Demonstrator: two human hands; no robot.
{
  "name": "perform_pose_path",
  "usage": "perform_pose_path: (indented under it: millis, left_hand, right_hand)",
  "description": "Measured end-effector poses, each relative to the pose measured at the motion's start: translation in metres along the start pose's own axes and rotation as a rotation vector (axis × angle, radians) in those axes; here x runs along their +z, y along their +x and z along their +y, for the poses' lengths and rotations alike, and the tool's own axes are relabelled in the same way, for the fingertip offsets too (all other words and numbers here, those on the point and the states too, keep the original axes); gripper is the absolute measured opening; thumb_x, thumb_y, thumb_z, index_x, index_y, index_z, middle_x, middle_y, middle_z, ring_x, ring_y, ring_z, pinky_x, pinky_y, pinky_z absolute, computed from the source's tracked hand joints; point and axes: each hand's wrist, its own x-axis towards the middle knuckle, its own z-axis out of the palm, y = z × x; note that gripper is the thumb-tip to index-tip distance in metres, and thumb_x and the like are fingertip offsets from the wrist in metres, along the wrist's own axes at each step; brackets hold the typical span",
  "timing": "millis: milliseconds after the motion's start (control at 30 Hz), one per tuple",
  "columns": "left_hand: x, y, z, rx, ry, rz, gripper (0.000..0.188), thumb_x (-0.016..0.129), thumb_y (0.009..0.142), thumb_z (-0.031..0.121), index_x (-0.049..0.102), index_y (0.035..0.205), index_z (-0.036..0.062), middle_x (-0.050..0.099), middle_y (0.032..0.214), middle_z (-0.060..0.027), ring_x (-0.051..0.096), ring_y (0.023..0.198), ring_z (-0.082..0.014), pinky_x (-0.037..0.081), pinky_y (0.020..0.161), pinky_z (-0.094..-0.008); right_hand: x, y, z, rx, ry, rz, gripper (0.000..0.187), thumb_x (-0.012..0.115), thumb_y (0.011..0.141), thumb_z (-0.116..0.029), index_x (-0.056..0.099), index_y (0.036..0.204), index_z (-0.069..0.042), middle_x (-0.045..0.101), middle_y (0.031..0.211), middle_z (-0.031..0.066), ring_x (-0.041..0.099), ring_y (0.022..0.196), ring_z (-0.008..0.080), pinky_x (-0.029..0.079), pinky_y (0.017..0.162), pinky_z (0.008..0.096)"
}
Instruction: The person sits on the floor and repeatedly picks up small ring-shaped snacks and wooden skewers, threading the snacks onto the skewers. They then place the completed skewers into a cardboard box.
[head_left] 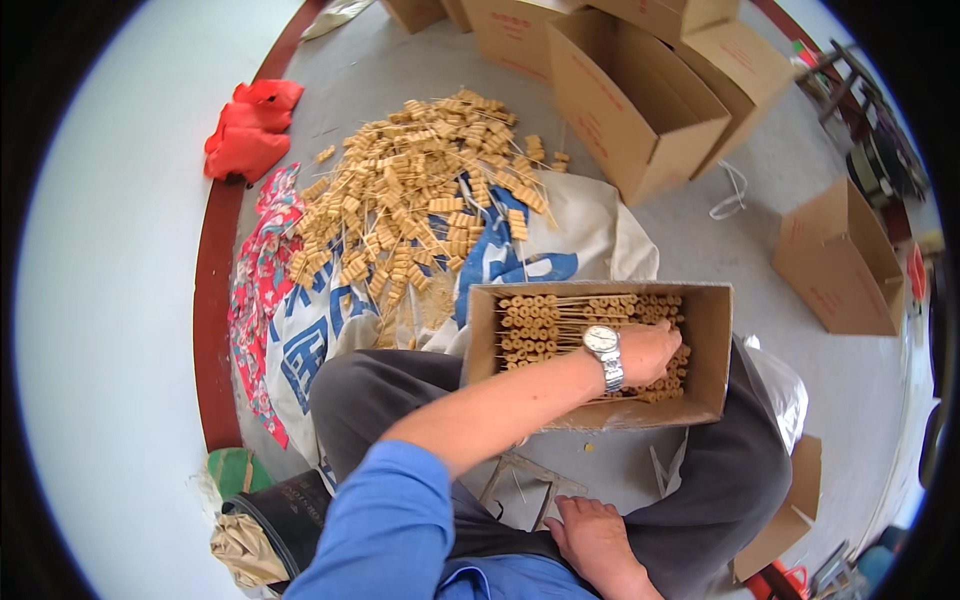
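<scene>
My left hand [648, 353], with a metal wristwatch [601, 344] on its wrist, reaches into an open cardboard box [716, 400] set across my knees. Its fingers curl down over the right end of the skewers [530, 325], which lie in rows with ring-shaped tan food pieces at both ends of the box. What the fingertips touch is hidden under the hand. Close to my body, my right hand [592, 540] rests by my thigh, fingers loosely stretched and nothing in them. Beyond the box, a big heap of similar skewers [400, 195] lies loose.
Under the heap spreads a white and blue sack cloth [590, 220], beside a floral cloth [265, 300]. Red bags [250, 130] lie by the wall. Empty cartons [640, 110] stand at the back, another carton [840, 265] at right. A black bucket [285, 515] stands at lower left.
</scene>
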Motion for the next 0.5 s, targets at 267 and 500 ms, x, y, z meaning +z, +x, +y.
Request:
perform_pose_path:
  millis: [267,500]
  left_hand:
    - [-0.166,-0.164,-0.122,-0.198,-0.161,0.131,0.055,0.062,0.093,0.038,0.052,0.131,0.0006,0.066,0.112,-0.0143,0.062,0.100,-0.0209,0.051,0.084,-0.0325]
    - [-0.099,-0.291,-0.304,-0.708,-0.910,0.862,0.038,0.064,0.092,0.024,0.057,0.119,-0.0014,0.062,0.092,-0.0042,0.058,0.075,-0.0108,0.051,0.068,-0.0266]
  right_hand:
    - [0.007,0.014,0.004,0.043,-0.018,-0.067,0.034,0.066,0.088,-0.028,0.063,0.110,-0.004,0.068,0.099,0.0141,0.065,0.093,0.0312,0.049,0.078,0.0450]
    - [-0.046,0.042,-0.029,0.129,0.549,-0.454,0.036,0.062,0.095,-0.017,0.059,0.129,-0.006,0.061,0.131,0.0145,0.061,0.116,0.0276,0.047,0.098,0.0361]
